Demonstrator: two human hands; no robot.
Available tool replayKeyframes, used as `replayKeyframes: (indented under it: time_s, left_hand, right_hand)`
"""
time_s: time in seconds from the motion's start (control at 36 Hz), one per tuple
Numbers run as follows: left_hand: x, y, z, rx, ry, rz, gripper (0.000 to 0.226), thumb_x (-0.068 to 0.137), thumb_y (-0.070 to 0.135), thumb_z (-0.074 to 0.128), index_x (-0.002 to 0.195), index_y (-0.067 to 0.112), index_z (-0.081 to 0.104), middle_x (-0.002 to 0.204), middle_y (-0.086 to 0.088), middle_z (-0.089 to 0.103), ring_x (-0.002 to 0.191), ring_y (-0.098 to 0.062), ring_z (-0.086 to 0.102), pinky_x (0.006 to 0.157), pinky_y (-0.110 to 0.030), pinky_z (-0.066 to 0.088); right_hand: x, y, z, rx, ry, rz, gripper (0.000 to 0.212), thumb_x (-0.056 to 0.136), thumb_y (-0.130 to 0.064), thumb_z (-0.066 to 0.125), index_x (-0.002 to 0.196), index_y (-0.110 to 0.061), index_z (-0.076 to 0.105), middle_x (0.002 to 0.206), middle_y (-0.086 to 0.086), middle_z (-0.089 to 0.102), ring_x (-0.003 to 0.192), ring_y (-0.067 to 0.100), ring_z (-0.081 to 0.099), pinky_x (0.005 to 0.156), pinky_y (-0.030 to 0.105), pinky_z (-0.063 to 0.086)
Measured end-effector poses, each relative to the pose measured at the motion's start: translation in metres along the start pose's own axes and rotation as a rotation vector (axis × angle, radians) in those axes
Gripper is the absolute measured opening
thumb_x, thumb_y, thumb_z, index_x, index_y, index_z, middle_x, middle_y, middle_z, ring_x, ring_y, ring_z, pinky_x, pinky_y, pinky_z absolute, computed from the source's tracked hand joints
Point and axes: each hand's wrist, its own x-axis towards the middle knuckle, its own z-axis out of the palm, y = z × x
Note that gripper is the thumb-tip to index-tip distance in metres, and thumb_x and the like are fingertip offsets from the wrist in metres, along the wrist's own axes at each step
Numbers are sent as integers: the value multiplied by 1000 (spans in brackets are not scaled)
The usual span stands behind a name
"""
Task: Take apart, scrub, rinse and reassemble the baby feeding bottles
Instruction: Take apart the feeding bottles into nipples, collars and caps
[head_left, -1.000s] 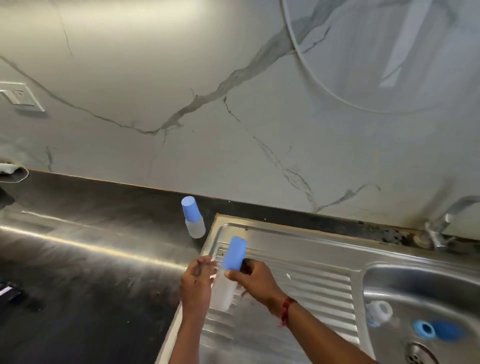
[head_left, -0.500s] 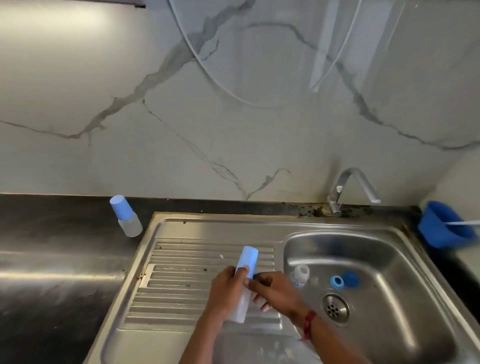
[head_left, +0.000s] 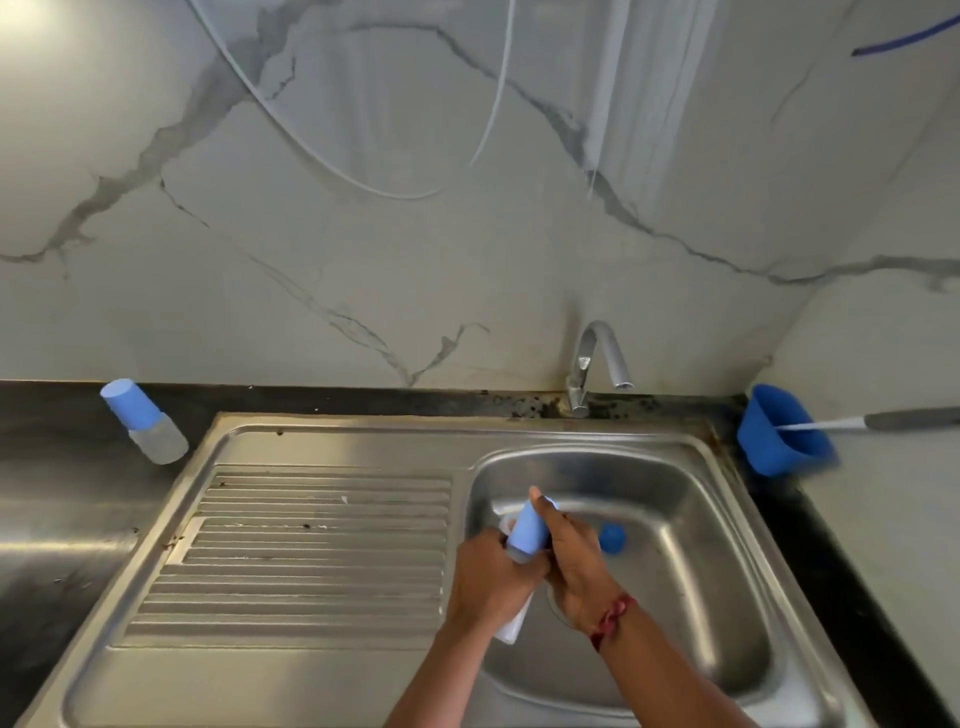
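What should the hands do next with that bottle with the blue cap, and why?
Probably pull the tall light-blue plastic cap off. The left hand grips the clear plastic bottle body, the right hand curls round the cap, which is still on, over the steel sink basin. Taking apart comes first.
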Motion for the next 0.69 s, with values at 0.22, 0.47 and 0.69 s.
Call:
replayKeyframes:
  time_s: [0.22, 0.47, 0.69]
  left_hand:
    - [0, 27, 43, 10, -11, -15, 31, 78, 46, 68, 73, 17, 57, 65, 3, 63, 55, -6, 58, 42, -13, 33]
    - [2, 36, 86, 93, -44, -54, 35, 79, 44, 69, 62, 20, 50, 54, 4, 53, 47, -3, 51, 43, -16, 31]
    - [-2, 35, 108, 179, -122, -28, 32, 83, 44, 65, 68, 23, 45, 62, 9, 53, 53, -3, 47, 48, -14, 37]
  right_hand:
    - [17, -7, -43, 46, -37, 61, 40, 78, -38, 80, 91, -1, 69, 88, 19, 74, 85, 31, 72, 90, 49, 57]
    - [42, -9, -84, -63, -19, 101, 38, 85, -47, 72, 87, -10, 62, 65, 7, 62, 56, 21, 58, 56, 28, 44]
    - [57, 0, -113, -30, -50, 191, 54, 89, -52, 65, 111, -3, 64, 79, 10, 72, 69, 23, 70, 60, 31, 55]
